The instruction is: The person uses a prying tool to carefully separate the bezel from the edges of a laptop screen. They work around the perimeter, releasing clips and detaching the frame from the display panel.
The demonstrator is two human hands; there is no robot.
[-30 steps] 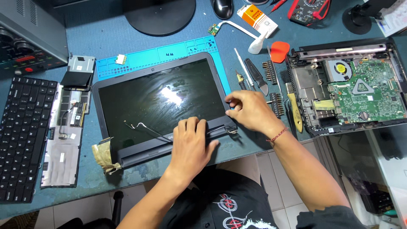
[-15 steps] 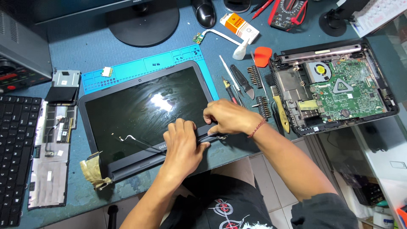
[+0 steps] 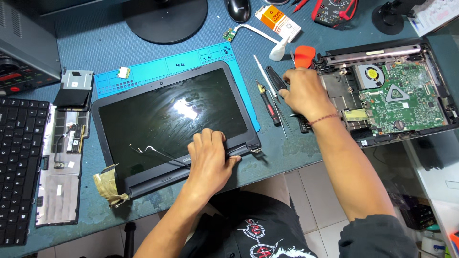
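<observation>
A detached laptop screen panel (image 3: 162,114) lies face up on the blue-grey desk, partly over a blue work mat (image 3: 162,69). My left hand (image 3: 210,160) presses on its lower bezel beside the right hinge (image 3: 252,149), thumb at the edge. A thin loose cable (image 3: 153,150) runs across the glass to that hand. My right hand (image 3: 299,91) hovers palm down over a row of small tools, fingertips at a black pry tool (image 3: 275,76) and near an orange pick (image 3: 303,55). Whether it grips one is hidden.
An opened laptop base with a green motherboard and fan (image 3: 397,95) sits at the right. A red-handled screwdriver (image 3: 268,107) lies between panel and base. A black keyboard (image 3: 16,162) and grey cover plate (image 3: 60,191) lie left. A monitor stand (image 3: 165,19), mouse (image 3: 237,8) and multimeter (image 3: 334,9) stand behind.
My right hand has left the panel's right hinge and moved up and right to the tool row. The left hand stays on the lower bezel. The camera view has shifted.
</observation>
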